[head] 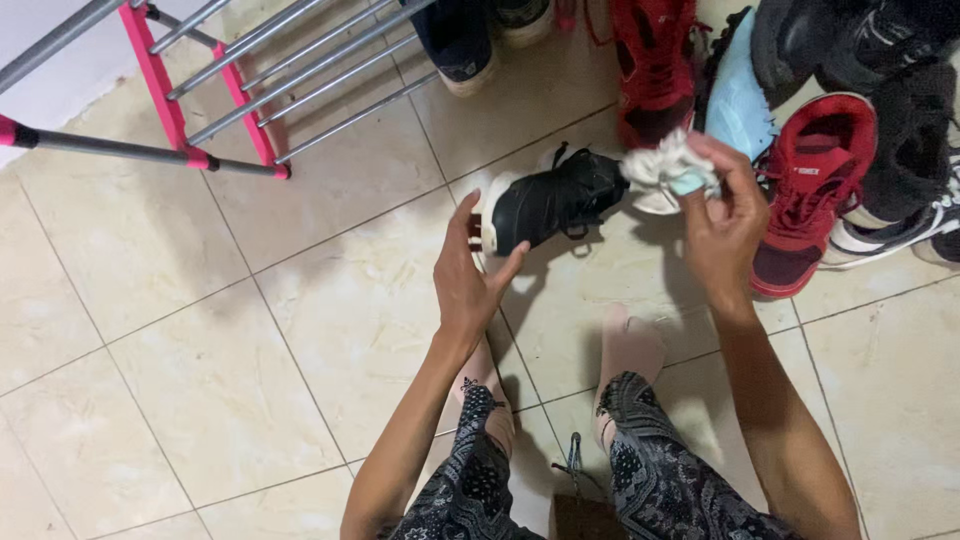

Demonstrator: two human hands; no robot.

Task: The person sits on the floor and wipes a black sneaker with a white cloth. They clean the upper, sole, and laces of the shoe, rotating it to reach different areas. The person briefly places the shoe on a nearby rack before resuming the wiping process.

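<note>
A black sneaker (553,198) with a white toe cap lies on its side on the cream tiled floor (330,310). My left hand (466,278) hovers just below its toe with fingers spread, holding nothing. My right hand (722,222) is to the right of the shoe's heel, fingers closed on a crumpled whitish cloth (664,170) with a bit of light blue in it. The cloth sits against the shoe's heel end. My knees and patterned dark trousers (640,470) show at the bottom.
Several other shoes crowd the top right: a red sneaker (808,190), a red high shoe (652,62), a light blue shoe (738,105), black ones (850,40). A pink and grey metal rack (240,70) stands at top left.
</note>
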